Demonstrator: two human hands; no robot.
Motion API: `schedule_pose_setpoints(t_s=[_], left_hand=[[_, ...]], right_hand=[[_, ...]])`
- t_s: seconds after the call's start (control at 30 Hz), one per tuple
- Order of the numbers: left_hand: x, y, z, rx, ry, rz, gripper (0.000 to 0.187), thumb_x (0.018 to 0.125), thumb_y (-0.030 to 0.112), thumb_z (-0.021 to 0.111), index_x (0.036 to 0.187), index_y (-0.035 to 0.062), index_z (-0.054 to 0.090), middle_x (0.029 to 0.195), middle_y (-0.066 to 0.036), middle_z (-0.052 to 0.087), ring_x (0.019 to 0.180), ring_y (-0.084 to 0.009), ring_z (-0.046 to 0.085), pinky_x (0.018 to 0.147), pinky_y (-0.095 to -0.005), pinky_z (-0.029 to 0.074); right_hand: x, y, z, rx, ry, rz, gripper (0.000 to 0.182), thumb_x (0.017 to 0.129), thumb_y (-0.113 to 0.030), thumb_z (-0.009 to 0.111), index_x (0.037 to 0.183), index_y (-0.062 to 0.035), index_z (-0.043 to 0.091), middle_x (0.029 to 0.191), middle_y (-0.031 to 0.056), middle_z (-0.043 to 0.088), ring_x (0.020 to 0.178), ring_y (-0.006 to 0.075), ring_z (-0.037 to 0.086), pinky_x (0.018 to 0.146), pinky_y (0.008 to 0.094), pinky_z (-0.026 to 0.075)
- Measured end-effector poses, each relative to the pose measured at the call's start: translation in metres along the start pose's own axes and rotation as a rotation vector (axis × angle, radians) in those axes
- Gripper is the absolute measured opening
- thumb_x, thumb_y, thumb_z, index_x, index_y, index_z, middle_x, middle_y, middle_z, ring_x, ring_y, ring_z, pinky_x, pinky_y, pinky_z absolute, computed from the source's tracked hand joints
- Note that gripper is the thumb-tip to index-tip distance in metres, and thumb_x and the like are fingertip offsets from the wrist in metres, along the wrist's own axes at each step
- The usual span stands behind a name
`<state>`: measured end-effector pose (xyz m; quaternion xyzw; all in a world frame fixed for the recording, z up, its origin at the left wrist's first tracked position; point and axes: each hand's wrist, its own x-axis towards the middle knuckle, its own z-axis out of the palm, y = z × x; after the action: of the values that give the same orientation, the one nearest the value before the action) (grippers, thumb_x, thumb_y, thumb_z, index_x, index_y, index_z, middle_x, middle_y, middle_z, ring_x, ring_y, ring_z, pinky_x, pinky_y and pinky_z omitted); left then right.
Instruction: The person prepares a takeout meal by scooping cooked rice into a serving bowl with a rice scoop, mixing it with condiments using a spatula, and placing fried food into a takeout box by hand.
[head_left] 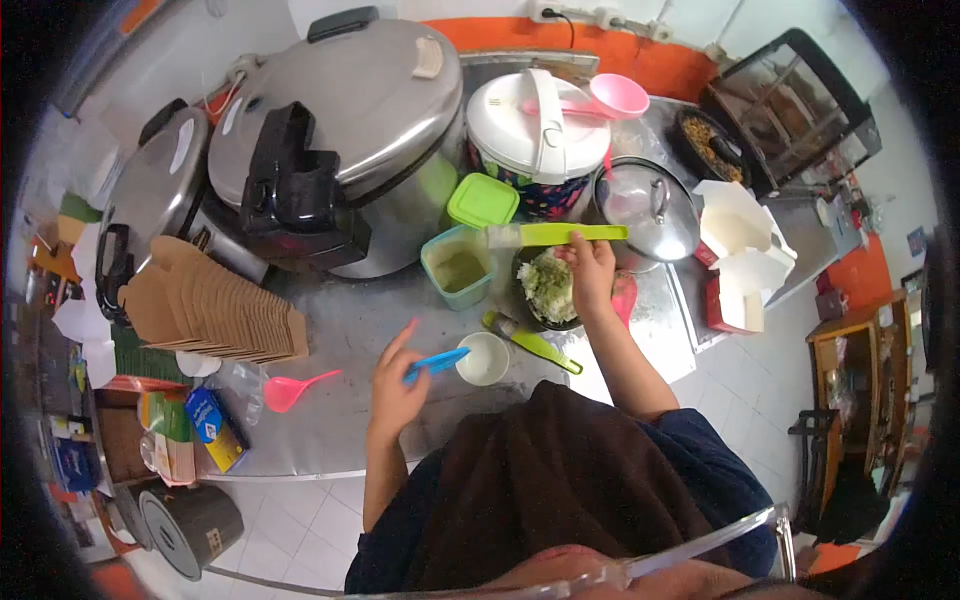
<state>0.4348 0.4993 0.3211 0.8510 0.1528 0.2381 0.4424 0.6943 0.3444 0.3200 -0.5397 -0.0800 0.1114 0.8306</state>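
Note:
My left hand (402,385) holds a blue utensil (437,364), its tip at a small white bowl (483,359); the index finger is stretched out. My right hand (590,268) grips a green-handled brush (560,235) with a pale head. It is held over a dark bowl of white rice with green topping (548,287). Left of that bowl stands an open teal container (458,266), with its green lid (484,201) behind. A second green-handled brush (533,343) lies on the metal table beside the white bowl.
Large steel cookers (390,100) stand at the back left, and a white-lidded rice cooker (500,120) at the back. A glass-lidded pot (648,208) and open food boxes (738,225) are at the right. Stacked brown cartons (210,305) and a pink spoon (288,392) lie left.

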Motion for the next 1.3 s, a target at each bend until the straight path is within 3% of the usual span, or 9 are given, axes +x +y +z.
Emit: schedule_pose_setpoints(t_s=[0.1, 0.17, 0.27, 0.67, 0.77, 0.97, 1.07, 1.17, 1.3], left_hand=[[-0.005, 0.004, -0.007, -0.007, 0.054, -0.025, 0.007, 0.064, -0.001, 0.055, 0.070, 0.0007, 0.053, 0.118, -0.016, 0.047, 0.086, -0.0225, 0.055, 0.067, -0.0283, 0.043], [-0.007, 0.008, -0.012, 0.026, 0.098, -0.002, 0.006, 0.064, -0.002, 0.054, 0.069, -0.0002, 0.052, 0.117, -0.016, 0.048, 0.071, -0.0182, 0.055, 0.059, -0.0252, 0.041], [-0.008, 0.009, -0.013, 0.053, 0.125, 0.039, 0.005, 0.064, -0.003, 0.053, 0.067, -0.0008, 0.050, 0.116, -0.016, 0.049, 0.065, -0.0149, 0.053, 0.056, -0.0239, 0.040], [-0.008, 0.018, -0.012, 0.100, 0.086, 0.062, 0.004, 0.065, -0.002, 0.053, 0.066, -0.0006, 0.049, 0.116, -0.015, 0.049, 0.072, -0.0164, 0.054, 0.060, -0.0244, 0.040], [-0.012, 0.013, -0.012, 0.107, 0.099, 0.057, 0.004, 0.066, -0.002, 0.053, 0.067, -0.0004, 0.049, 0.116, -0.015, 0.049, 0.081, -0.0187, 0.054, 0.066, -0.0252, 0.041], [-0.010, 0.013, -0.011, 0.086, 0.089, 0.055, 0.003, 0.067, -0.001, 0.052, 0.067, -0.0003, 0.049, 0.116, -0.015, 0.049, 0.092, -0.0217, 0.053, 0.074, -0.0269, 0.040], [-0.009, 0.017, -0.010, 0.060, 0.076, 0.032, 0.003, 0.066, -0.002, 0.052, 0.067, -0.0003, 0.049, 0.115, -0.015, 0.049, 0.092, -0.0216, 0.053, 0.075, -0.0270, 0.040], [-0.009, 0.014, -0.010, 0.057, 0.082, 0.049, 0.003, 0.066, -0.002, 0.052, 0.067, -0.0004, 0.050, 0.115, -0.015, 0.049, 0.092, -0.0213, 0.053, 0.075, -0.0270, 0.040], [-0.008, 0.012, -0.008, 0.089, 0.079, 0.058, 0.004, 0.066, -0.002, 0.053, 0.068, -0.0004, 0.050, 0.114, -0.015, 0.050, 0.092, -0.0217, 0.053, 0.075, -0.0276, 0.040]], right_hand=[[-0.003, -0.012, -0.033, -0.100, 0.120, -0.160, 0.016, 0.084, -0.011, 0.049, 0.094, 0.0007, 0.045, 0.080, 0.0076, 0.055, 0.066, 0.0130, 0.054, 0.060, 0.0243, 0.045], [-0.010, -0.023, -0.049, -0.367, 0.175, -0.376, 0.021, 0.082, -0.010, 0.052, 0.098, 0.0026, 0.046, 0.077, 0.0071, 0.057, 0.063, 0.0113, 0.055, 0.058, 0.0213, 0.044], [-0.010, -0.017, -0.071, -0.379, 0.121, -0.488, 0.024, 0.082, -0.007, 0.052, 0.103, 0.0028, 0.047, 0.078, 0.0075, 0.057, 0.064, 0.0093, 0.054, 0.057, 0.0203, 0.043], [-0.019, -0.024, -0.103, -0.769, 0.178, -0.639, 0.019, 0.078, -0.008, 0.057, 0.095, 0.0006, 0.053, 0.072, 0.0079, 0.059, 0.060, 0.0096, 0.055, 0.055, 0.0226, 0.043], [-0.035, -0.031, -0.104, -0.647, 0.198, -0.648, 0.021, 0.075, -0.006, 0.059, 0.095, -0.0014, 0.054, 0.074, 0.0096, 0.060, 0.060, 0.0148, 0.058, 0.056, 0.0254, 0.044], [-0.052, -0.030, -0.125, -0.909, 0.132, -0.778, 0.024, 0.071, -0.004, 0.061, 0.095, -0.0027, 0.055, 0.085, 0.0130, 0.060, 0.073, 0.0228, 0.060, 0.063, 0.0283, 0.046], [-0.072, -0.037, -0.125, -1.019, -0.046, -0.808, 0.024, 0.069, -0.001, 0.060, 0.092, -0.0029, 0.057, 0.089, 0.0127, 0.060, 0.081, 0.0240, 0.059, 0.067, 0.0304, 0.047], [-0.093, -0.045, -0.125, -1.023, -0.396, -0.973, 0.023, 0.065, 0.000, 0.059, 0.088, -0.0044, 0.060, 0.096, 0.0120, 0.058, 0.088, 0.0263, 0.056, 0.073, 0.0341, 0.046], [-0.115, -0.038, -0.132, -1.121, -0.522, -0.924, 0.025, 0.067, -0.005, 0.057, 0.092, -0.0032, 0.058, 0.100, 0.0139, 0.057, 0.091, 0.0275, 0.055, 0.076, 0.0347, 0.045]])
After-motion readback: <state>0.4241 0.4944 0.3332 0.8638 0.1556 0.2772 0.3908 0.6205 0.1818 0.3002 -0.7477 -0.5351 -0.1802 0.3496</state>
